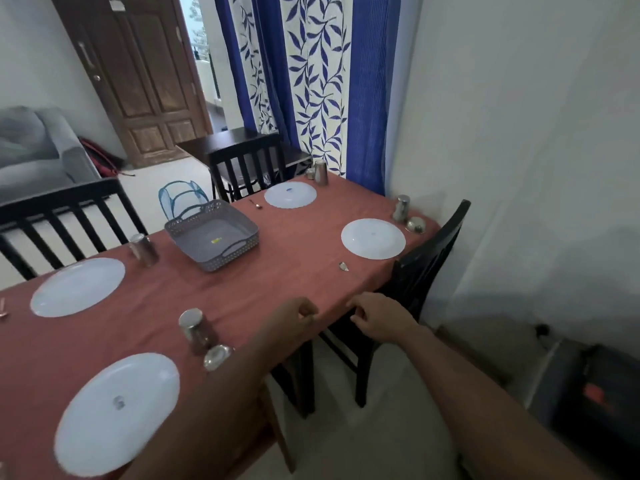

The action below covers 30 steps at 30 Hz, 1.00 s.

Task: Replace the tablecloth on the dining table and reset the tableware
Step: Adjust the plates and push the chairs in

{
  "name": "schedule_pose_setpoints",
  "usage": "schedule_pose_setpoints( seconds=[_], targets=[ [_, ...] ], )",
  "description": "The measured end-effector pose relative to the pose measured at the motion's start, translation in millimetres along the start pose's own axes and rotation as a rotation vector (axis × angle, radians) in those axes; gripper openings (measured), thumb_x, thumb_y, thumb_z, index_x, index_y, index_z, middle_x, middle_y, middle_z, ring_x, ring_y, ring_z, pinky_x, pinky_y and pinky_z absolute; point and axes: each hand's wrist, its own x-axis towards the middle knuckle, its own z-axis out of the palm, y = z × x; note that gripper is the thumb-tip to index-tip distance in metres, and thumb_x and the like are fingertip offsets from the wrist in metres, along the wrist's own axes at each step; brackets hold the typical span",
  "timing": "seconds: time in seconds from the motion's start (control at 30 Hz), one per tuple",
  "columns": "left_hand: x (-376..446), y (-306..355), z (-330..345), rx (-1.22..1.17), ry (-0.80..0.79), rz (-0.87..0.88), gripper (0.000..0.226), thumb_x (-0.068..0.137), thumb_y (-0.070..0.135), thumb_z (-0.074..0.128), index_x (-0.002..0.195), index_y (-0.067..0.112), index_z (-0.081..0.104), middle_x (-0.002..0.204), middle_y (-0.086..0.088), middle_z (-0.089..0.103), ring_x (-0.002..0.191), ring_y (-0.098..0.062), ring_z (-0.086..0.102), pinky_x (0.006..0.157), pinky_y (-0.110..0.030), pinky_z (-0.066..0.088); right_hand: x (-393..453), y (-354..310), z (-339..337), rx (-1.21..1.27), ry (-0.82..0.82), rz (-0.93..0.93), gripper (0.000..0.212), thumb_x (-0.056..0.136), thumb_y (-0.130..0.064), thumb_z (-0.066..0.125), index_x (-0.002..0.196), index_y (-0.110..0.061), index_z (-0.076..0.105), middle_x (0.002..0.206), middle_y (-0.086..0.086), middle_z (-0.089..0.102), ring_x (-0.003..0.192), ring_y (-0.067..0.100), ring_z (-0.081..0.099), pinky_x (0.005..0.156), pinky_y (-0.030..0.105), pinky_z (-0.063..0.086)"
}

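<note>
Here the red tablecloth (242, 292) covers the surface, with four white plates (373, 238) laid face down on it, steel cups upturned beside them, and a grey basket (212, 234) sitting near the middle. A spoon (343, 266) lies just below the plate on the right. The left hand (298, 315) hovers at the near edge of the cloth, fingers curled round something thin and metallic, too small to make out. The right hand (377, 320) hangs just off the edge, fingers loosely curled, holding nothing I can see.
</note>
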Motion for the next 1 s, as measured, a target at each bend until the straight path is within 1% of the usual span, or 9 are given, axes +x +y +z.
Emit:
schedule_pose_setpoints(
  seconds=[0.13, 0.2, 0.3, 0.4, 0.5, 0.63, 0.77, 0.9, 1.0],
  targets=[
    [-62.2, -16.9, -18.8, 0.000, 0.072, -0.006, 0.009, 0.086, 0.027, 0.069, 0.095, 0.029, 0.068, 0.093, 0.010, 0.067, 0.091, -0.013, 0.064, 0.084, -0.030, 0.051, -27.7, -54.0, 7.0, -0.007, 0.054, -0.031, 0.017, 0.092, -0.031, 0.057, 0.104, -0.019, 0.062, 0.107, -0.001, 0.065, 0.098, 0.020, 0.060, 0.082, 0.036, 0.049],
    [-99.8, -22.1, -29.0, 0.005, 0.083, -0.012, 0.013, 0.088, 0.026, 0.067, 0.100, 0.024, 0.071, 0.097, 0.010, 0.069, 0.091, -0.010, 0.064, 0.083, -0.026, 0.050, -41.6, -79.9, 13.0, -0.006, 0.061, -0.067, 0.016, 0.093, -0.031, 0.057, 0.103, -0.019, 0.063, 0.106, -0.002, 0.065, 0.098, 0.020, 0.059, 0.079, 0.033, 0.045],
    [-153.2, -43.3, -41.4, -0.042, 0.104, -0.040, 0.011, 0.086, 0.030, 0.066, 0.096, 0.030, 0.071, 0.094, 0.014, 0.070, 0.085, -0.003, 0.065, 0.078, -0.024, 0.052, -61.8, -112.2, 30.7, 0.033, 0.068, -0.079, 0.015, 0.093, -0.030, 0.059, 0.100, -0.017, 0.062, 0.102, -0.001, 0.064, 0.094, 0.019, 0.059, 0.077, 0.034, 0.046],
    [-203.5, -62.1, -59.4, -0.041, 0.114, -0.070, 0.012, 0.082, 0.040, 0.064, 0.092, 0.036, 0.069, 0.093, 0.016, 0.069, 0.085, -0.001, 0.065, 0.080, -0.030, 0.056, -85.3, -146.3, 57.1, 0.097, 0.048, -0.077, 0.020, 0.092, -0.030, 0.061, 0.108, -0.018, 0.065, 0.101, -0.003, 0.065, 0.093, 0.017, 0.060, 0.082, 0.037, 0.051],
    [-255.4, -83.2, -71.4, -0.077, 0.098, -0.095, 0.011, 0.087, 0.031, 0.062, 0.094, 0.032, 0.071, 0.091, 0.015, 0.070, 0.083, -0.002, 0.066, 0.080, -0.028, 0.055, -113.3, -188.6, 88.1, 0.106, -0.011, -0.047, 0.023, 0.093, -0.030, 0.060, 0.112, -0.021, 0.067, 0.103, -0.004, 0.065, 0.096, 0.017, 0.062, 0.085, 0.037, 0.052],
    [-314.3, -130.5, -95.2, -0.035, 0.101, -0.117, 0.011, 0.085, 0.034, 0.062, 0.093, 0.036, 0.070, 0.089, 0.018, 0.069, 0.085, 0.000, 0.063, 0.084, -0.027, 0.052, -133.1, -259.5, 127.9, 0.087, -0.078, -0.066, 0.009, 0.090, -0.033, 0.058, 0.092, -0.025, 0.059, 0.094, -0.006, 0.061, 0.093, 0.020, 0.063, 0.079, 0.034, 0.050],
    [-349.0, -183.0, -121.6, -0.002, 0.095, -0.177, 0.012, 0.087, 0.027, 0.067, 0.099, 0.029, 0.071, 0.096, 0.013, 0.069, 0.091, -0.007, 0.063, 0.084, -0.026, 0.050, -127.4, -340.4, 162.9, 0.101, -0.035, -0.042, 0.023, 0.091, -0.031, 0.059, 0.110, -0.022, 0.068, 0.109, -0.003, 0.067, 0.105, 0.018, 0.061, 0.091, 0.032, 0.050],
    [-372.0, -244.6, -161.4, 0.036, 0.026, -0.091, 0.014, 0.086, 0.037, 0.067, 0.098, 0.032, 0.071, 0.102, 0.016, 0.068, 0.095, -0.006, 0.060, 0.082, -0.025, 0.048, -116.1, -428.1, 202.4, 0.087, 0.002, -0.001, 0.015, 0.092, -0.032, 0.059, 0.103, -0.025, 0.066, 0.104, -0.004, 0.068, 0.102, 0.020, 0.064, 0.085, 0.034, 0.052],
    [-384.6, -294.4, -197.5, 0.044, -0.027, -0.053, 0.018, 0.090, 0.025, 0.065, 0.105, 0.019, 0.072, 0.104, 0.003, 0.072, 0.098, -0.016, 0.065, 0.092, -0.035, 0.051, -105.7, -495.3, 241.8, 0.101, 0.120, 0.166, 0.025, 0.092, -0.027, 0.054, 0.112, -0.022, 0.069, 0.112, 0.001, 0.070, 0.104, 0.022, 0.065, 0.085, 0.032, 0.050]
  ],
)
